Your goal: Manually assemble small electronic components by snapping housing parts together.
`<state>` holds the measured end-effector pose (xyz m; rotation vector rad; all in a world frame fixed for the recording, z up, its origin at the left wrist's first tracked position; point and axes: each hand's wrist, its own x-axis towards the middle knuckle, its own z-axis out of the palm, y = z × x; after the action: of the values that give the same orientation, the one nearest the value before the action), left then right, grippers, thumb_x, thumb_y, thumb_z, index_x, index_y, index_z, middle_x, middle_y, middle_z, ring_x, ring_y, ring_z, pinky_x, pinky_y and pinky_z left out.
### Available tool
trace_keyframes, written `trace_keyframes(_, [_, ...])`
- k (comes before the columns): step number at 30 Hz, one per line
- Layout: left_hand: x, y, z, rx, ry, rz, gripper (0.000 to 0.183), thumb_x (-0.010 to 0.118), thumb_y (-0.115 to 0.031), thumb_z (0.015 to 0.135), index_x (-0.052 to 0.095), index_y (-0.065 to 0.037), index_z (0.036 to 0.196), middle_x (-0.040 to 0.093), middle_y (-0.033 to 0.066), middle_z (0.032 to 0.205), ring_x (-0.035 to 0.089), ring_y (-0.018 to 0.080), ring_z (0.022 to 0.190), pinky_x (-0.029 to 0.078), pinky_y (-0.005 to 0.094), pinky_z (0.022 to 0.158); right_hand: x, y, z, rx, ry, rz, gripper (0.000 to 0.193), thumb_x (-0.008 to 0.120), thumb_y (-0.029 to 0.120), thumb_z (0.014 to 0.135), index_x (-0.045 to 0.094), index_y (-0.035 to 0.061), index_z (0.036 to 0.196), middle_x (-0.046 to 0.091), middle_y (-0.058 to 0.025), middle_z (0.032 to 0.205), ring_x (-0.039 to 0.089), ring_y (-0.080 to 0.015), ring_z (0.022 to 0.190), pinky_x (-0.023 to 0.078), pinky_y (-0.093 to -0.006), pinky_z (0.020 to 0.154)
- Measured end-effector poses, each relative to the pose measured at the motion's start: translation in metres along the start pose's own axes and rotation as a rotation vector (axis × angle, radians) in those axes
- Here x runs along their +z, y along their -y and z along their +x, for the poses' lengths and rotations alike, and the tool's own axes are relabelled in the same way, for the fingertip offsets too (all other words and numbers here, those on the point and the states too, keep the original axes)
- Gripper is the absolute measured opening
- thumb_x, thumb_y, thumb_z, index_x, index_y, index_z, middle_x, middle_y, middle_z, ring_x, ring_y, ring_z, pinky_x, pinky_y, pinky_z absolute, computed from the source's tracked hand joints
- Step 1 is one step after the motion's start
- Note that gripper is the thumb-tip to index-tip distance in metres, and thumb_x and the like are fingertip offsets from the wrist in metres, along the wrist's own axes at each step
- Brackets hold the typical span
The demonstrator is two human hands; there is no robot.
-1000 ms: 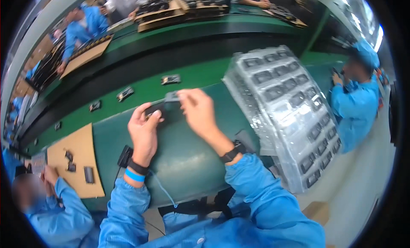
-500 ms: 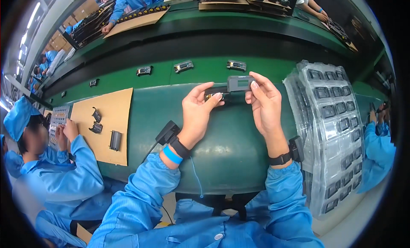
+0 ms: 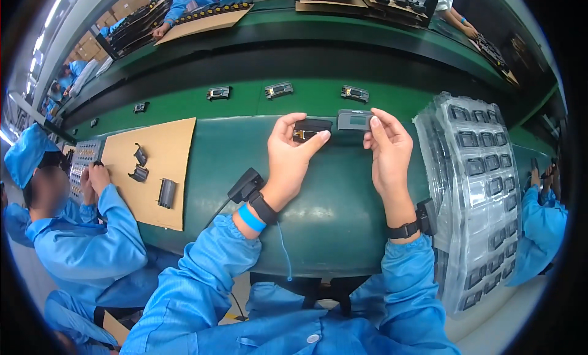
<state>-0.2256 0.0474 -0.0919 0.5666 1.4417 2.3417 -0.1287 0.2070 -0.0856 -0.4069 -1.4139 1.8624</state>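
Note:
My left hand [image 3: 289,160] is closed on a black plastic housing [image 3: 312,127], an open shell with a small yellowish and metallic part inside near my thumb. Opposite it, my right hand [image 3: 389,153] pinches a grey rectangular cover [image 3: 354,120] with a small window by its right end. A narrow gap separates the two pieces, held side by side above the far part of the green tabletop [image 3: 306,202]. Each wrist wears a black strap with a black device, and a blue band also circles the left one.
Beyond the table, several similar housings [image 3: 279,90] lie along a green strip. Stacked clear plastic trays [image 3: 474,202] with black-framed parts stand at right. Cardboard [image 3: 147,202] at left carries three black parts [image 3: 166,193]. A co-worker [image 3: 79,232] sits at left; others work across and at right.
The grey cover has moved off the black housing's edge, leaving a gap between them. The left hand has turned so more of the housing's inside shows. The whole view has shifted slightly.

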Motion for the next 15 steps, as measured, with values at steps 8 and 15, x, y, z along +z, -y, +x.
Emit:
trace_keyframes(8, [0.003,0.000,-0.002,0.001,-0.028,0.043,0.052,0.080,0.007,0.085,0.054,0.004,0.129,0.066,0.0087,0.112,0.069,0.0136,0.094,0.059,0.0260,0.085,0.003,0.000,-0.001,0.009,0.001,0.004,0.023,0.069,0.007,0.100,0.070,-0.0032,0.120,0.068,-0.0039,0.093,0.061,-0.0090,0.074,0.050,-0.0240,0.062])
trace_keyframes(15, [0.001,0.004,-0.003,0.041,-0.007,0.102,0.046,0.078,0.004,0.086,0.060,0.002,0.129,0.069,0.0099,0.115,0.067,0.0171,0.101,0.056,0.0311,0.090,0.000,-0.003,0.000,0.013,-0.118,0.054,0.025,0.073,0.015,0.099,0.071,0.0007,0.120,0.069,-0.0030,0.092,0.063,-0.0093,0.074,0.055,-0.0255,0.065])
